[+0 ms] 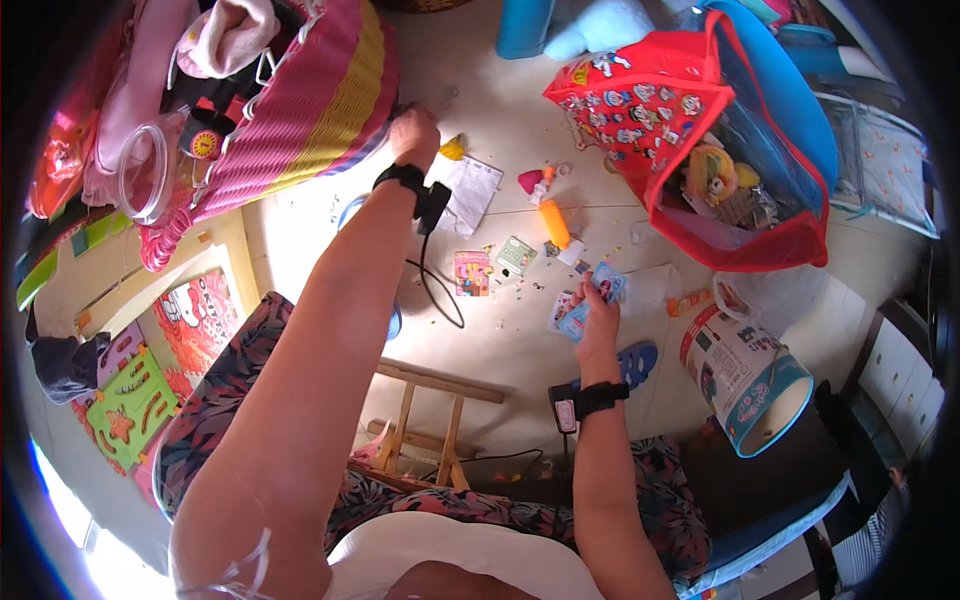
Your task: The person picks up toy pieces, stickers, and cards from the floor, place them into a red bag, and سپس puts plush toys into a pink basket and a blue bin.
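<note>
My left hand [413,137] reaches far forward to the lower edge of a pink, yellow and purple striped woven basket [310,110]. Its fingers are mostly hidden at that edge, so their grip does not show. My right hand [598,318] is closed on small blue picture cards [607,284], which stick out above and beside the fingers. On the floor between the hands lie a white sheet of paper [470,195], a pink-and-yellow card [472,274], a green card [516,255], an orange cylinder [554,224] and a small yellow piece [453,148].
A red bag [640,125] printed with cartoon figures stands at the right, toys inside. Nearer lies a white and blue tub [745,375] on its side, beside a blue slipper [637,365]. A low wooden stool [440,384] is close to my legs. Tiny scraps dot the floor.
</note>
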The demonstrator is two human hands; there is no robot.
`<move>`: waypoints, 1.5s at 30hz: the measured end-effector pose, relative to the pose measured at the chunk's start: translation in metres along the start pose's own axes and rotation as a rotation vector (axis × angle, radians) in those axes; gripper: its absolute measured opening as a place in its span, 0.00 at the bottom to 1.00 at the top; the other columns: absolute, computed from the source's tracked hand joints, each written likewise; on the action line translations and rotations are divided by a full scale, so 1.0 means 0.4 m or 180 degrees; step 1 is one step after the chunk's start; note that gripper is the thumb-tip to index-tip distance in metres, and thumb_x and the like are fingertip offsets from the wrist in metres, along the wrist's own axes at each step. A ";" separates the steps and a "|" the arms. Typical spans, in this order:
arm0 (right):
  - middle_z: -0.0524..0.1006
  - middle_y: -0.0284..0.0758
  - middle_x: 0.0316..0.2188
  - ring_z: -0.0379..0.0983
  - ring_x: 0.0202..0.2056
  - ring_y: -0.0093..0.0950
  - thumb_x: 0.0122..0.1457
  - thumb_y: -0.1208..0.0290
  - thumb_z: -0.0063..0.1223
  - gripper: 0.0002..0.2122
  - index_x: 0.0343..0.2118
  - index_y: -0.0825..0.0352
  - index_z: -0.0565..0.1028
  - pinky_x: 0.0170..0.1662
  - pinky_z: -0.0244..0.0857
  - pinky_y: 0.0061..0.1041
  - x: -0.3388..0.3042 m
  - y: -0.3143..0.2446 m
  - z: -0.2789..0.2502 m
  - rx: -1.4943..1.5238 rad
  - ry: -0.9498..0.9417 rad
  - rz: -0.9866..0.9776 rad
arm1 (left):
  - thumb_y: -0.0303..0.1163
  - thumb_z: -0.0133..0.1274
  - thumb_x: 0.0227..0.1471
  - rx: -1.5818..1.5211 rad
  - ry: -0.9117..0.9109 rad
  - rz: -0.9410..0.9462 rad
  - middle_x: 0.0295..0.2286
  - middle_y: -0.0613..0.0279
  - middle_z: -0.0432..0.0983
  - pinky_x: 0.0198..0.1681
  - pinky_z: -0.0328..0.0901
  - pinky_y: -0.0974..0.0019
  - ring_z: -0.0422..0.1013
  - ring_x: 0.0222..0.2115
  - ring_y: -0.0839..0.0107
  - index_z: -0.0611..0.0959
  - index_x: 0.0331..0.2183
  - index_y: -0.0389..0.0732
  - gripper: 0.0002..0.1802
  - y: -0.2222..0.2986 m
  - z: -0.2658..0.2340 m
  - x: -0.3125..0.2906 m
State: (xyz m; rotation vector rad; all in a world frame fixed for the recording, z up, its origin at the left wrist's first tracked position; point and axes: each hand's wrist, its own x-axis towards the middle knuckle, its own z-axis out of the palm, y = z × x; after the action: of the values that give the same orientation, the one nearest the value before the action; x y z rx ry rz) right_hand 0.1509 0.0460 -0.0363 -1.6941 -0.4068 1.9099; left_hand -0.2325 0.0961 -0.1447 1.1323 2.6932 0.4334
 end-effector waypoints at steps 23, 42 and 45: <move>0.68 0.27 0.23 0.64 0.24 0.20 0.56 0.74 0.52 0.10 0.40 0.67 0.71 0.29 0.61 0.23 0.068 -0.109 0.042 0.0072 -0.0072 -0.0235 | 0.25 0.58 0.41 -0.2011 -0.0925 0.1312 0.31 0.56 0.74 0.34 0.70 0.66 0.74 0.31 0.62 0.79 0.28 0.38 0.07 0.371 0.023 -0.226; 0.66 0.27 0.22 0.62 0.24 0.19 0.58 0.75 0.49 0.09 0.41 0.68 0.70 0.28 0.60 0.23 0.031 -0.090 0.025 0.0219 -0.0108 -0.0108 | 0.29 0.58 0.46 -0.2787 -0.1035 -0.0659 0.25 0.60 0.76 0.28 0.65 0.68 0.72 0.25 0.71 0.79 0.27 0.38 0.06 0.019 -0.048 0.055; 0.66 0.26 0.22 0.62 0.24 0.19 0.58 0.75 0.49 0.09 0.42 0.67 0.69 0.28 0.59 0.23 0.027 -0.113 -0.046 0.0078 0.0024 -0.0272 | 0.20 0.56 0.46 -0.4145 -0.1215 -0.1138 0.22 0.63 0.74 0.29 0.66 0.74 0.70 0.23 0.76 0.78 0.34 0.35 0.10 0.108 -0.044 -0.059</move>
State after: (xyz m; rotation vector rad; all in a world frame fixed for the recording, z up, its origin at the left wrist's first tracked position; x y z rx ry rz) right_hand 0.1772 0.0862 -0.0228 -1.6415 -0.4438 1.8392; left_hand -0.1925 0.1043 -0.1122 0.2718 1.5886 1.3954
